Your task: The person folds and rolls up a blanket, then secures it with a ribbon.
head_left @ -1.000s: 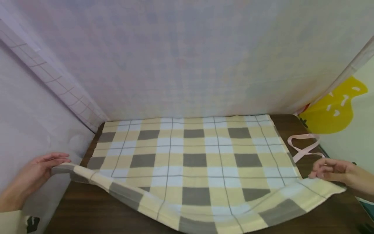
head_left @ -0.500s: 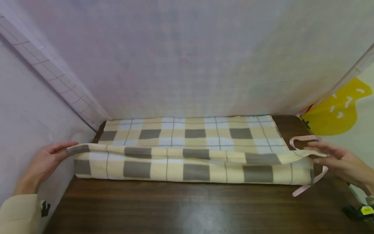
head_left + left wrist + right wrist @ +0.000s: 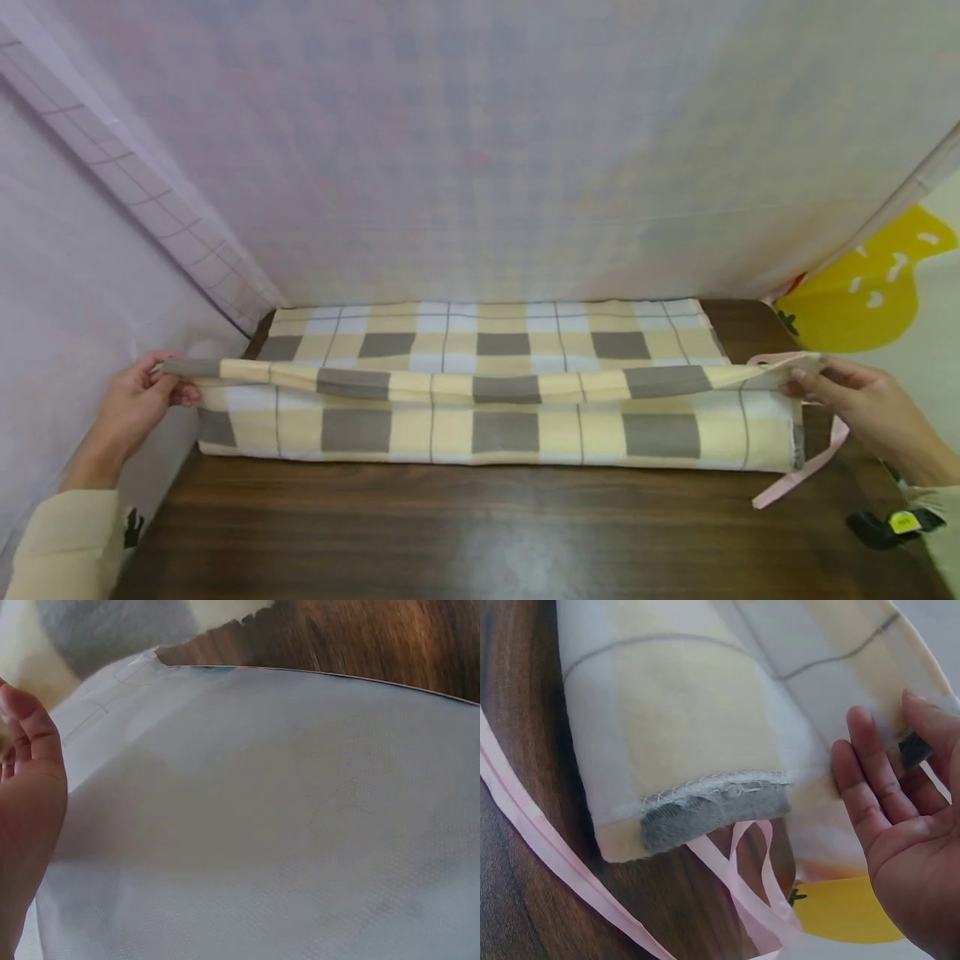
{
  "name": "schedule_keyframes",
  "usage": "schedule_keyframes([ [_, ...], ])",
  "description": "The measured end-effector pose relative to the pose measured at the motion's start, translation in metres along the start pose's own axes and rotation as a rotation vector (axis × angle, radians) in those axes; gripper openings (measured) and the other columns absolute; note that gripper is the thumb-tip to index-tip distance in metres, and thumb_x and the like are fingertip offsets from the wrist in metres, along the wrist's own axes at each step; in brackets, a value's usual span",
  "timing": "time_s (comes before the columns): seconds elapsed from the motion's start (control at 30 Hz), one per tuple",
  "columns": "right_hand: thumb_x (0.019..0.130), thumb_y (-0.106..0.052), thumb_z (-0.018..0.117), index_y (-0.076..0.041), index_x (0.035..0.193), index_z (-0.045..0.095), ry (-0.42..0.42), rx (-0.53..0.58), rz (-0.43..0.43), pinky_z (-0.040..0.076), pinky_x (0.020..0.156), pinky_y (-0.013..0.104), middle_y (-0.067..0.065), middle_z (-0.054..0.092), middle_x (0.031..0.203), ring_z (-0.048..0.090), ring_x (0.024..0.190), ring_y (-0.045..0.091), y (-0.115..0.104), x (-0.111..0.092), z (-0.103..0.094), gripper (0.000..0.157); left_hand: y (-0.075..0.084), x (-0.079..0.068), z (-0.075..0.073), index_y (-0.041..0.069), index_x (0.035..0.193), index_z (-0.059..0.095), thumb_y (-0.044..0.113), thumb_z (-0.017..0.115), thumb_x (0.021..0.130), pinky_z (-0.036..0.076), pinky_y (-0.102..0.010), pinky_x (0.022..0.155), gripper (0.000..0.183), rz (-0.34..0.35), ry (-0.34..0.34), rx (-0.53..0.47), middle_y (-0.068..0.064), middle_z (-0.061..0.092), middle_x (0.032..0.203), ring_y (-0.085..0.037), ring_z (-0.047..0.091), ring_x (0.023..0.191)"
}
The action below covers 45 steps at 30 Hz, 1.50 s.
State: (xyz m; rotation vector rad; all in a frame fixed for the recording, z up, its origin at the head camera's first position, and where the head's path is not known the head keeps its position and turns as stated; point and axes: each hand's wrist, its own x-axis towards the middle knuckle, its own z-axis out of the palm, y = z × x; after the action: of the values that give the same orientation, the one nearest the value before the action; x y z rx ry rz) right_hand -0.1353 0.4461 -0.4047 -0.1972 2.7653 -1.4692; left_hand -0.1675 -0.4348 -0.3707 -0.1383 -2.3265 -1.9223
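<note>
I observe the left hand [image 3: 135, 404] and right hand [image 3: 873, 404] pinching the cloth [image 3: 506, 432] by its raised edge; counter [image 3: 420, 525] extends before its near fold.

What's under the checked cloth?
Dark wooden table, visible around the checked cloth. Pink ribbon lies beside the cloth's right end, partly hidden; can't tell if it runs underneath. Anything else beneath is covered.

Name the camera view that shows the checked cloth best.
The head view: it takes in the checked cloth across nearly its whole width. The right wrist view shows only one end, close up; the left wrist view, just a piece at top left.
</note>
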Motion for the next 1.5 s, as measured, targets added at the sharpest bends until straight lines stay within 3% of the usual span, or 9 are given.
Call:
schedule_keyframes([
  [0.23, 0.101, -0.018, 0.058, -0.010, 0.105, 0.072, 0.168, 0.074, 0.097, 0.051, 0.064, 0.015, -0.011, 0.073, 0.083, 0.067, 0.076, 0.001, 0.000, 0.001, 0.001, 0.017, -0.001, 0.002, 0.003, 0.020, 0.104, 0.055, -0.003, 0.038, 0.101, 0.050, -0.018, 0.053, 0.029, -0.023, 0.054, 0.047, 0.007, 0.065, 0.069, -0.005, 0.061, 0.059],
  [0.43, 0.100, -0.019, 0.060, -0.018, 0.098, 0.072, 0.212, 0.068, 0.109, 0.052, 0.061, 0.016, -0.015, 0.071, 0.080, 0.066, 0.071, 0.003, 0.002, 0.001, 0.003, 0.012, -0.003, 0.005, 0.004, 0.019, 0.107, 0.054, -0.002, 0.037, 0.100, 0.044, -0.020, 0.050, 0.028, -0.044, 0.055, 0.081, 0.005, 0.060, 0.062, -0.006, 0.054, 0.054],
  [0.57, 0.100, -0.020, 0.060, -0.028, 0.098, 0.071, 0.222, 0.129, 0.141, 0.053, 0.060, 0.018, -0.019, 0.068, 0.082, 0.065, 0.070, 0.003, 0.000, 0.003, 0.003, 0.014, -0.003, 0.009, 0.004, 0.018, 0.106, 0.058, -0.003, 0.037, 0.100, 0.053, -0.020, 0.057, 0.031, -0.040, 0.024, -0.035, 0.003, 0.068, 0.069, -0.007, 0.064, 0.060],
  [0.67, 0.100, -0.025, 0.059, -0.028, 0.103, 0.069, 0.233, 0.125, 0.167, 0.053, 0.059, 0.020, -0.023, 0.065, 0.084, 0.062, 0.072, 0.001, -0.003, 0.007, 0.002, 0.010, -0.001, 0.014, 0.005, 0.016, 0.105, 0.062, -0.005, 0.040, 0.100, 0.057, -0.020, 0.064, 0.030, -0.025, -0.005, -0.076, 0.003, 0.072, 0.077, -0.008, 0.069, 0.066],
  [0.8, 0.100, -0.033, 0.058, -0.015, 0.109, 0.066, 0.270, 0.097, 0.174, 0.055, 0.058, 0.026, -0.021, 0.064, 0.085, 0.060, 0.075, 0.001, -0.007, 0.014, 0.001, 0.022, 0.003, 0.022, 0.007, 0.017, 0.103, 0.064, -0.003, 0.044, 0.099, 0.056, -0.019, 0.067, 0.028, -0.024, -0.008, -0.022, 0.007, 0.074, 0.080, -0.007, 0.070, 0.067],
  [0.9, 0.100, -0.035, 0.059, -0.012, 0.102, 0.067, 0.310, 0.088, 0.170, 0.053, 0.055, 0.027, -0.016, 0.063, 0.079, 0.058, 0.071, 0.004, -0.010, 0.020, 0.000, 0.025, 0.005, 0.029, 0.008, 0.018, 0.102, 0.063, -0.002, 0.045, 0.100, 0.056, -0.018, 0.067, 0.027, -0.035, 0.006, -0.002, 0.009, 0.074, 0.081, -0.006, 0.070, 0.067],
  [1.07, 0.098, -0.039, 0.060, -0.022, 0.104, 0.067, 0.279, 0.167, 0.228, 0.054, 0.052, 0.035, -0.011, 0.063, 0.073, 0.059, 0.064, 0.012, -0.013, 0.033, -0.003, 0.019, 0.006, 0.044, 0.011, 0.006, 0.099, 0.058, 0.001, 0.044, 0.100, 0.057, -0.019, 0.065, 0.015, -0.068, 0.039, 0.056, 0.010, 0.072, 0.079, -0.005, 0.069, 0.069],
  [1.3, 0.094, -0.056, 0.058, -0.025, 0.132, 0.058, 0.240, 0.118, 0.322, 0.056, 0.059, 0.038, -0.024, 0.065, 0.083, 0.063, 0.073, 0.006, -0.015, 0.060, -0.009, 0.049, 0.006, 0.064, 0.020, -0.012, 0.099, 0.046, 0.005, 0.040, 0.101, 0.057, -0.019, 0.066, 0.018, -0.133, 0.100, 0.091, 0.008, 0.067, 0.077, -0.003, 0.067, 0.069],
  [1.5, 0.090, -0.064, 0.057, -0.011, 0.146, 0.049, 0.246, 0.035, 0.355, 0.057, 0.066, 0.031, -0.026, 0.057, 0.095, 0.056, 0.084, 0.003, -0.015, 0.082, -0.011, 0.078, 0.013, 0.080, 0.037, -0.008, 0.086, 0.046, 0.002, 0.037, 0.099, 0.056, -0.017, 0.064, 0.019, -0.195, 0.204, -0.071, 0.005, 0.066, 0.070, -0.003, 0.068, 0.062],
])
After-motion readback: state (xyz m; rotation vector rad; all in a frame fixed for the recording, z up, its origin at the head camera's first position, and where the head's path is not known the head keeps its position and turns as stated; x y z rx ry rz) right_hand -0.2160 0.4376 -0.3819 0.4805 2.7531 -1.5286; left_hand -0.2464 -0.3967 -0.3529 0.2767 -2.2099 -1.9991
